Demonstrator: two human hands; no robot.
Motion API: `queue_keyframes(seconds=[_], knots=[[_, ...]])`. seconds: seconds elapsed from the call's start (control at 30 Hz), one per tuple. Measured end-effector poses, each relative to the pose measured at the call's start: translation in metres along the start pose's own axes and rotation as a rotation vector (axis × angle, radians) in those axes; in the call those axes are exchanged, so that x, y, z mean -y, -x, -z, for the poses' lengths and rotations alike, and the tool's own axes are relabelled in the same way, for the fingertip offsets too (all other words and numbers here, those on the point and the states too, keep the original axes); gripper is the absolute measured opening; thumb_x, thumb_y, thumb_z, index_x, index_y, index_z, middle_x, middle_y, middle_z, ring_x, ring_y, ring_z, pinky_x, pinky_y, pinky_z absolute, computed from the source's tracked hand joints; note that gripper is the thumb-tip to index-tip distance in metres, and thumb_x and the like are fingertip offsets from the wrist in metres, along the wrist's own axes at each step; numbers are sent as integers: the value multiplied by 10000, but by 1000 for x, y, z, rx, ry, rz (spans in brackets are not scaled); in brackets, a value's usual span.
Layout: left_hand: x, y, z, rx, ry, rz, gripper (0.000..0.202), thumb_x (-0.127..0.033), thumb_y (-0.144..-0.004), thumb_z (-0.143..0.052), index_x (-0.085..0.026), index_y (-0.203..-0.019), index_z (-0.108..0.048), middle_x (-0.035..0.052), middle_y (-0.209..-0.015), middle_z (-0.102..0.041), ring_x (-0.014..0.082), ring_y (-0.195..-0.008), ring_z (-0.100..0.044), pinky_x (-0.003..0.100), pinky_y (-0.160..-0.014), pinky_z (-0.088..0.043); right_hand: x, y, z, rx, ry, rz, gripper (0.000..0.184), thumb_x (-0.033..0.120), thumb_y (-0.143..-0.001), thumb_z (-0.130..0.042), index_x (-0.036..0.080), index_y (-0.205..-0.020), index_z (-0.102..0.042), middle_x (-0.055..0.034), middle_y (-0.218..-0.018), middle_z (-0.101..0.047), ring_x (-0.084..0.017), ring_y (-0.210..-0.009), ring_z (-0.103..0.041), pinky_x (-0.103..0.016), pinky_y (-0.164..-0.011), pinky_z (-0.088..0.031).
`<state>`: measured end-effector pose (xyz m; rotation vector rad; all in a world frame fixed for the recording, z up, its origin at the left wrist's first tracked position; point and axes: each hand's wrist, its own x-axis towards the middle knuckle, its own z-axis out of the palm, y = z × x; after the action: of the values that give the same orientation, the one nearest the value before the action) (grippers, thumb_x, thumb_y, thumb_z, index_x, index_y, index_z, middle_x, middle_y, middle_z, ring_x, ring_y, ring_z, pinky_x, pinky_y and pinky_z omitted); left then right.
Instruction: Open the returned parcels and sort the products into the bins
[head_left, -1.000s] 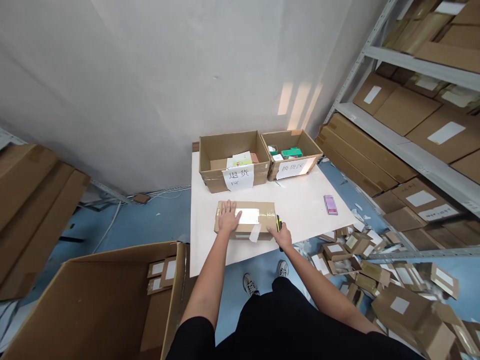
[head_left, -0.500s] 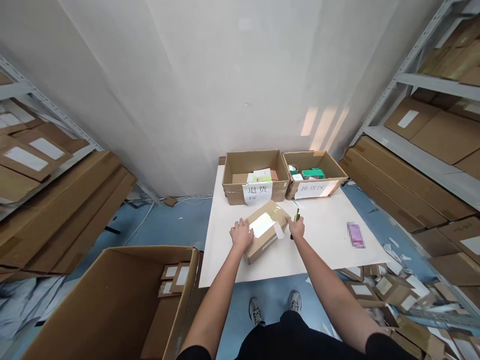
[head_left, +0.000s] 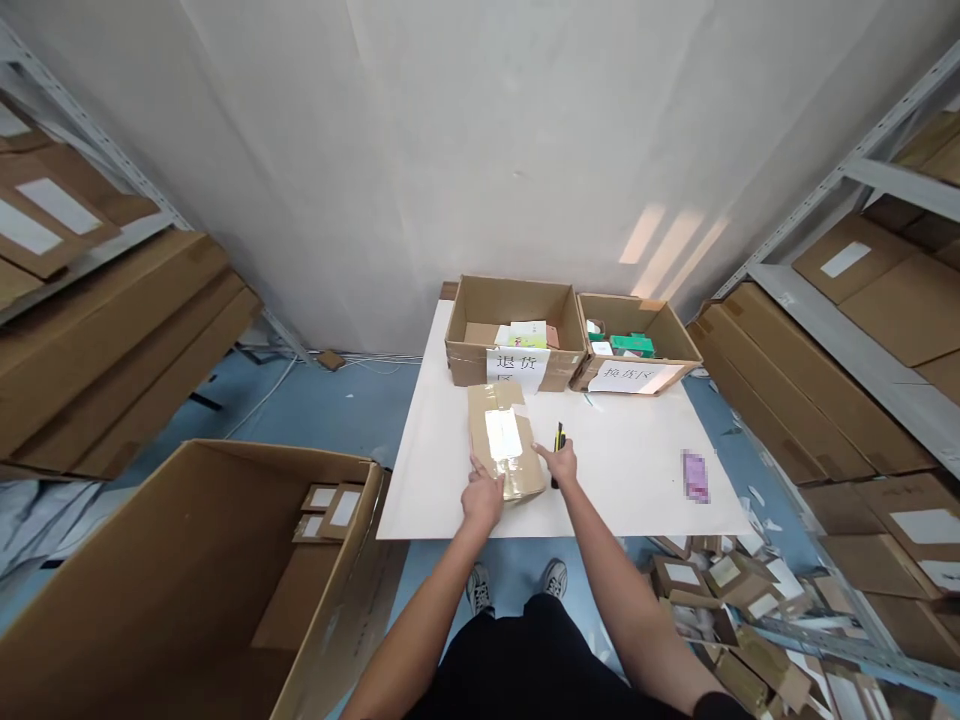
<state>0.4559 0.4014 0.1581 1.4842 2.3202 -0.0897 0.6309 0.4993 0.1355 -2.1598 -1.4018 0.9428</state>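
A taped cardboard box [head_left: 486, 402] with a white label lies on the white table [head_left: 431, 500], its long side running away from me. My left hand [head_left: 482, 496] grips its near left corner, fingers along the side. My right hand [head_left: 559, 462] is closed around a black and yellow utility knife [head_left: 559, 437], which points up and away. The thumb side of that hand touches the box's right edge. Whether the blade is out I cannot tell.
Two open cartons with paper signs, the left carton [head_left: 466, 368] and the right carton [head_left: 686, 345], stand at the table's back. A pixelated purple item [head_left: 695, 477] lies at right. A large open carton [head_left: 187, 560] stands at left. Shelves flank both sides; parcels [head_left: 739, 580] litter the floor at right.
The box has been turned so its long side runs away from me, and its far end sits close to the left carton. Both hands moved with it; the knife stays in my right hand.
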Motion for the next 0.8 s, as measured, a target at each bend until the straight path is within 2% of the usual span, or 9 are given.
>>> queue_keyframes(seconds=[0.1, 0.2, 0.27, 0.33, 0.4, 0.47, 0.53, 0.6, 0.8], knots=[[-10, 10, 7, 100, 6, -91, 758, -520, -1047, -327, 39, -1537, -473, 289, -1108, -737, 352, -995, -736, 414, -815, -552, 16, -23, 24, 20, 126, 93, 590, 619, -756, -822, 260, -1080, -485, -126, -1026, -745, -333, -1024, -724, -334, -742, -528], [-8, -14, 40, -25, 0, -226, 658, -505, -1060, -303, -70, -1428, -632, 248, -1140, -740, 356, -1058, -716, 438, -876, -547, 18, -10, 33, -52, 209, 110, 555, 658, -855, -721, 253, -1149, -482, -143, -1027, -751, -345, -1042, -730, -358, -783, -527], [-1, -43, 63, -144, 5, -349, 611, -480, -1051, -374, -154, -1546, -524, 213, -1337, -683, 347, -1216, -653, 440, -968, -527, 6, 12, 30, -100, 231, 80, 570, 712, -889, -647, 251, -1180, -479, -160, -1037, -750, -353, -1050, -733, -376, -798, -529], [9, -73, 75, -187, 2, -538, 643, -511, -1025, -460, -246, -1611, -438, 148, -1567, -539, 334, -1453, -475, 441, -1122, -448, -12, 37, 22, -91, 241, 53, 609, 763, -883, -606, 248, -1184, -486, -181, -1061, -747, -365, -1055, -733, -393, -804, -529], [17, -97, 71, -150, -11, -719, 669, -558, -999, -507, -319, -1619, -424, 53, -1698, -389, 306, -1583, -283, 441, -1238, -325, -32, 57, 13, -19, 224, 5, 627, 781, -859, -616, 246, -1165, -499, -187, -1065, -751, -369, -1047, -734, -399, -796, -531], [21, -111, 56, -118, -13, -819, 659, -581, -996, -493, -377, -1618, -415, -22, -1737, -312, 273, -1623, -185, 446, -1297, -209, -47, 64, 6, 46, 168, -62, 603, 764, -842, -646, 250, -1128, -514, -172, -1071, -759, -349, -1031, -738, -382, -787, -540], [19, -116, 38, -112, -6, -821, 645, -580, -1006, -452, -404, -1624, -393, -50, -1743, -286, 256, -1633, -158, 461, -1317, -136, -53, 58, 5, 57, 117, -100, 578, 747, -830, -671, 256, -1096, -521, -151, -1072, -764, -322, -1016, -742, -357, -781, -549], [9, -112, 22, -116, -1, -744, 656, -584, -1015, -408, -382, -1638, -373, -34, -1752, -257, 268, -1638, -134, 491, -1320, -99, -50, 39, 9, 21, 111, -99, 594, 761, -811, -683, 261, -1085, -519, -140, -1063, -763, -313, -1018, -743, -347, -776, -554], [-52, -61, -14, -179, 66, -310, 803, -657, -1011, -330, -209, -1678, -307, 119, -1769, -169, 417, -1628, -48, 648, -1283, -67, -11, -47, 45, -90, 147, -134, 688, 790, -778, -708, 240, -1138, -509, -198, -1145, -737, -332, -1081, -722, -356, -786, -557]])
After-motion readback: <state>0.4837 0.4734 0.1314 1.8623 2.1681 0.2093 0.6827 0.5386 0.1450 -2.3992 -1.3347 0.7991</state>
